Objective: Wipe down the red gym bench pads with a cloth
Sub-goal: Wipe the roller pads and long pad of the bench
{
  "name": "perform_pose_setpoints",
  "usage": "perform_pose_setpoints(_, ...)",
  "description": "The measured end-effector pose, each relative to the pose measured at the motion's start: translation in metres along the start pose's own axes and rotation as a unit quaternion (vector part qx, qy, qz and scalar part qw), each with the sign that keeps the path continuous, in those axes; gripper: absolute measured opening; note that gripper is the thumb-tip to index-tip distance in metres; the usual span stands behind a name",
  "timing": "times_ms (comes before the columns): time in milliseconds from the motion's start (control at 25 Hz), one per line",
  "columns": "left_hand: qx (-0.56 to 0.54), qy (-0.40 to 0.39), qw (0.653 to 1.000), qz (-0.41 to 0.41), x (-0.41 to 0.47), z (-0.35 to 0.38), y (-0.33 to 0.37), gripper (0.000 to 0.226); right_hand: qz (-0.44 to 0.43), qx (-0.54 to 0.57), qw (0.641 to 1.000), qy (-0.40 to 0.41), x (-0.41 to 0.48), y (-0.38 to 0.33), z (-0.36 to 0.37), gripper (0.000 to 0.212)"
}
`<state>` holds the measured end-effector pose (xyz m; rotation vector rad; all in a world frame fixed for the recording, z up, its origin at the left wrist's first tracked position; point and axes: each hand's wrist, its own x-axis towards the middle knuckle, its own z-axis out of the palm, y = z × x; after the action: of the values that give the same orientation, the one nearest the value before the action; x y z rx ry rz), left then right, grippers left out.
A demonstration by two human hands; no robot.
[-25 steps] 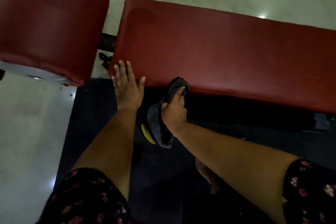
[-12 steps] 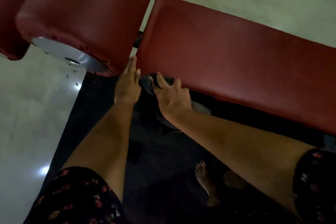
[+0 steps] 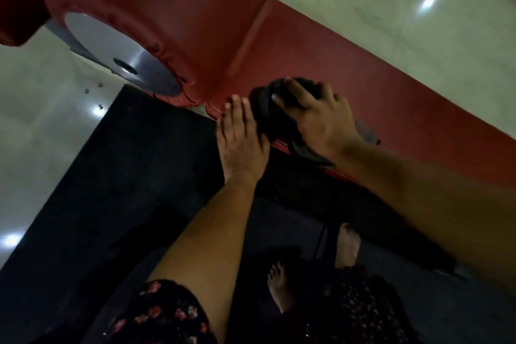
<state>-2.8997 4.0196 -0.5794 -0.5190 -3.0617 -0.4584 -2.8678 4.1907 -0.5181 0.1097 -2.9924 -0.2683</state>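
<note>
A long red bench pad [image 3: 377, 92] runs from the centre to the right edge. My right hand [image 3: 318, 114] lies on its top near the left end, fingers curled over a bunched dark cloth [image 3: 262, 103] and holding it down on the pad. One end of the cloth hangs over the pad's near edge under my wrist. My left hand [image 3: 240, 134] rests with straight fingers against the pad's near left corner, right beside the cloth. A red roller pad [image 3: 156, 8] with a metal end disc [image 3: 117, 53] looms close at the upper left.
A black floor mat [image 3: 111, 176] lies under the bench, with pale shiny floor [image 3: 42, 109] to the left and beyond the pad. My bare feet [image 3: 279, 288] stand on the mat below the bench. The roller pad overhangs the bench's left end.
My right hand has brought the cloth up from the pad's near side onto its top surface. My left hand stays at the corner. The view has moved closer, and the roller pad fills more of it.
</note>
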Motion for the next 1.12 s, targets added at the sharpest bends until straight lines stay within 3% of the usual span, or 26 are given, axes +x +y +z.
perform_pose_setpoints(120,-0.013,0.010,1.000,0.019,-0.009,0.019,0.012,0.067,-0.079,-0.041,0.996,0.007,0.058,0.030,-0.009,0.082)
perform_pose_setpoints(200,-0.019,0.005,1.000,0.008,-0.009,0.021,0.017,0.066,-0.108,-0.059,0.991,-0.045,0.099,0.028,-0.024,0.078)
perform_pose_setpoints(440,0.023,-0.005,0.999,0.036,-0.010,0.013,0.007,0.070,-0.253,-0.134,0.956,-0.068,0.145,-0.043,-0.027,0.044)
perform_pose_setpoints(640,0.077,0.014,0.992,0.099,-0.003,0.002,-0.017,0.065,-0.185,-0.137,0.970,-0.079,0.170,-0.004,-0.010,0.054)
perform_pose_setpoints(800,0.103,0.074,0.988,0.087,0.009,-0.002,-0.004,0.057,-0.151,-0.110,0.978,-0.096,0.181,0.023,0.007,0.061)
perform_pose_setpoints(1120,0.105,0.061,0.992,0.038,0.091,-0.013,0.046,0.069,-0.051,-0.058,0.994,-0.074,0.201,0.074,0.033,0.062)
